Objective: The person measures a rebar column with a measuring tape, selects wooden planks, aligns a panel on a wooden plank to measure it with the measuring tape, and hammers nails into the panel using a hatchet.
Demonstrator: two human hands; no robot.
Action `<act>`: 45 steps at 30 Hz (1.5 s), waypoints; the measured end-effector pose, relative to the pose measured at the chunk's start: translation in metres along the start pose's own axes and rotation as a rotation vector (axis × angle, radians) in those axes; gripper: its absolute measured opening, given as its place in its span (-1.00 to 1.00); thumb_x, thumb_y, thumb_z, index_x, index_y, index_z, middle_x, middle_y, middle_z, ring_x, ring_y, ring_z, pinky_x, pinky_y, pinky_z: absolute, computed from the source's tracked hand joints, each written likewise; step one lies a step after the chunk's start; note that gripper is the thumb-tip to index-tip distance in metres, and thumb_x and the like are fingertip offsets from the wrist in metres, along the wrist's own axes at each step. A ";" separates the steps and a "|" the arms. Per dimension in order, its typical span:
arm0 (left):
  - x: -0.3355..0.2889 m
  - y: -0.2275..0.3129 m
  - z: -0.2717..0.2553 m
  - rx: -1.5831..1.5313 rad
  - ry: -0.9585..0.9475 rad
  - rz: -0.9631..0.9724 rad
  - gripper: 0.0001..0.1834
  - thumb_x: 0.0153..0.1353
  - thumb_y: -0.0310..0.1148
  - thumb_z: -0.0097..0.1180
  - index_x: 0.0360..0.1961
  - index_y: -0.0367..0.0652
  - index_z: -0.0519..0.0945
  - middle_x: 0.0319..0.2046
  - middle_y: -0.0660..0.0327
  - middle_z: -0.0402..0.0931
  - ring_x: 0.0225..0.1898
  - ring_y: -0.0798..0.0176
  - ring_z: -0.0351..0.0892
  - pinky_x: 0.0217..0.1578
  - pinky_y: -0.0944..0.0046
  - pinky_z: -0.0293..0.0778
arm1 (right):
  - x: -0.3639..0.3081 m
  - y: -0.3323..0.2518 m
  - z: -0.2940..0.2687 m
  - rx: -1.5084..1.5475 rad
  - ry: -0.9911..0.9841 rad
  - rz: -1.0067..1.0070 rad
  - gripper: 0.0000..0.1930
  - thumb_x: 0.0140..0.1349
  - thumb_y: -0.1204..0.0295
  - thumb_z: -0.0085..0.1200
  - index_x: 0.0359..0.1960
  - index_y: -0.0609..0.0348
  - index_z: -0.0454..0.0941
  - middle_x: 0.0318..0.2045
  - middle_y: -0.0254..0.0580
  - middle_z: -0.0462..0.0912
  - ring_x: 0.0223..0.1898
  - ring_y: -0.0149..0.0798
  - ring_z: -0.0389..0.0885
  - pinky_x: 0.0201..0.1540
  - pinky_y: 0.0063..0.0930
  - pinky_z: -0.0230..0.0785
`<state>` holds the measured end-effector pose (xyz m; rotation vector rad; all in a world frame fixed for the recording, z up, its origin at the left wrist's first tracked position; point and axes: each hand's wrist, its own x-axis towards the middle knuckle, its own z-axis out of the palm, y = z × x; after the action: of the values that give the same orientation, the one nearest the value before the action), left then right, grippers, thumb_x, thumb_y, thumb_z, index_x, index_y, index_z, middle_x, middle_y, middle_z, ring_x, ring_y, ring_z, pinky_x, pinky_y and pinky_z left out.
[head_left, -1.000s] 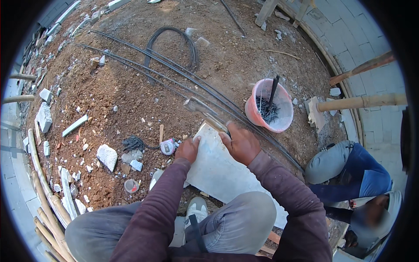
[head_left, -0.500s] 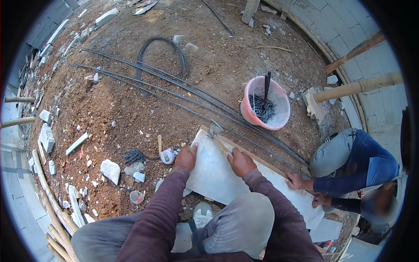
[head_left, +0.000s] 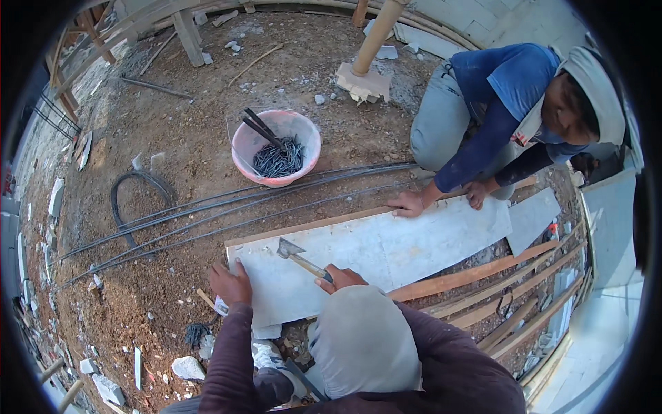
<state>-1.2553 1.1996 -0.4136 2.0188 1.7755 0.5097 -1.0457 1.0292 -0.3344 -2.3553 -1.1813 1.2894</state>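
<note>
A long pale board lies in front of me, a narrow wooden strip along its far edge. My left hand grips the board's left end, thumb on top. My right hand is closed round the yellowish handle of a hammer with a grey, flared metal head. The hammer's head is over the board near its far left part; whether it touches cannot be told. At the right, a co-worker's hand presses on the far edge, the other hand beside it.
Beyond the board stands a pinkish bucket of nails with dark-handled tools. Thin steel rods and a wire coil lie on the dirt. A co-worker crouches at the right. Timber strips lie near right; a post stands beyond.
My view has swung right, bringing the co-worker and more of the board into sight. My right hand and the hammer have drawn back from the board's far edge. My left hand stays at its left end.
</note>
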 end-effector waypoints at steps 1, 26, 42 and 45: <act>0.007 0.013 -0.003 0.008 0.054 0.189 -0.60 0.13 -0.21 0.16 -0.13 -0.29 0.43 -0.12 -0.05 0.41 -0.04 -0.13 0.38 0.00 -0.04 0.28 | -0.014 0.013 0.003 0.129 -0.010 0.057 -0.55 0.29 0.00 -0.08 -0.19 0.22 0.39 -0.46 0.17 0.58 -0.39 0.18 0.58 -0.32 -0.02 0.36; -0.005 0.162 0.129 0.241 -0.477 0.937 -0.51 0.31 -0.05 -0.15 0.01 -0.27 0.36 -0.09 -0.07 0.42 -0.03 -0.13 0.39 -0.01 -0.09 0.28 | -0.137 0.226 0.023 2.045 1.152 0.282 -0.81 0.33 0.23 -0.11 -0.19 0.03 0.33 -0.49 -0.34 0.43 -0.55 -0.42 0.41 -0.50 -0.41 0.38; -0.003 0.157 0.133 0.353 -0.559 0.931 -0.47 0.35 -0.04 -0.26 0.12 -0.26 0.30 -0.09 -0.04 0.37 -0.02 -0.13 0.35 -0.02 -0.12 0.24 | -0.110 0.230 -0.024 2.246 1.446 0.233 -0.84 0.31 0.28 -0.12 -0.19 0.00 0.26 -0.52 -0.29 0.44 -0.61 -0.34 0.44 -0.60 -0.38 0.39; -0.001 0.156 0.134 0.344 -0.565 0.926 -0.46 0.35 -0.04 -0.26 0.16 -0.25 0.29 -0.08 -0.03 0.37 0.00 -0.13 0.34 -0.01 -0.12 0.24 | -0.103 0.233 -0.024 2.080 1.265 0.281 -0.85 0.31 0.28 -0.12 -0.21 0.00 0.25 -0.51 -0.29 0.42 -0.60 -0.36 0.43 -0.61 -0.38 0.38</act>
<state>-1.0541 1.1731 -0.4459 2.7968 0.5619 -0.1590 -0.9297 0.8055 -0.3774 -0.9437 0.7450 0.1947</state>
